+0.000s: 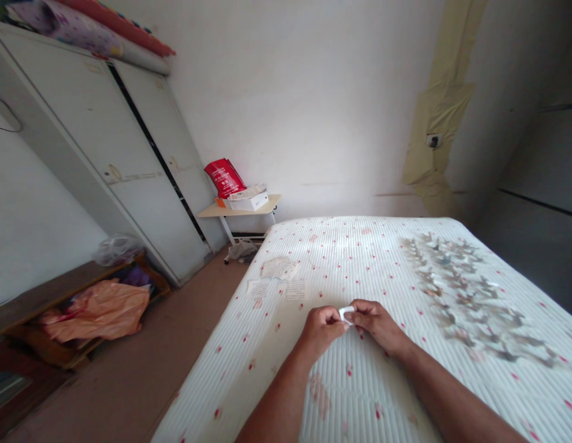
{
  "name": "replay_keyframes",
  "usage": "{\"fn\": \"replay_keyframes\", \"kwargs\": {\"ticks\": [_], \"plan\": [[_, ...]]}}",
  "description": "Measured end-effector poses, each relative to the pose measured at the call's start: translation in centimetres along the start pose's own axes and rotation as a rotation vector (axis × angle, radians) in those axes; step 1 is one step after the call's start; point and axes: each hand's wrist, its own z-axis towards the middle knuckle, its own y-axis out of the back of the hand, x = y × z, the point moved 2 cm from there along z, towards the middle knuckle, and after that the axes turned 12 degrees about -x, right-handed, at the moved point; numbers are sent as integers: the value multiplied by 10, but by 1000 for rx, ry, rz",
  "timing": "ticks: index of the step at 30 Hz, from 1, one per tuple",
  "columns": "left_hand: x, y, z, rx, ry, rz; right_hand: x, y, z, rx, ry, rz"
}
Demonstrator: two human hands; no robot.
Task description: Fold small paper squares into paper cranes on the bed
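Bare forearms reaching over bed, L hand & R hand pinching small white piece
Piece = short curved white strip or loop, material can't tell, part hidden btwn fingertips of both hands, in front of body, over bed's white ribbed cover w/ red flecks. Both grips nearly closed, each holding the one piece. Further up bed, left of centre: paper slips close together. Right side: wide spread of grey-brown shapes, too blurred to tell what. Far end: small counter by wall w/ white box & red bag propped on it. Left of bed: orange plastic sheet on low wooden frame, white wardrobe behind.
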Motion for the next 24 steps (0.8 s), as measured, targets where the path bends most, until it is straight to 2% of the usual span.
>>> {"fn": "replay_keyframes", "kwargs": {"ticks": [8, 14, 24], "plan": [[-2, 4, 0, 27, 48, -38, 0, 3, 1, 49, -29, 1], [1, 4, 1, -59, -8, 0, 4, -1, -1, 58, 8, -26], [2, -2, -1, -109, 8, 7, 2, -2, -1, -46, 84, -18]]}}
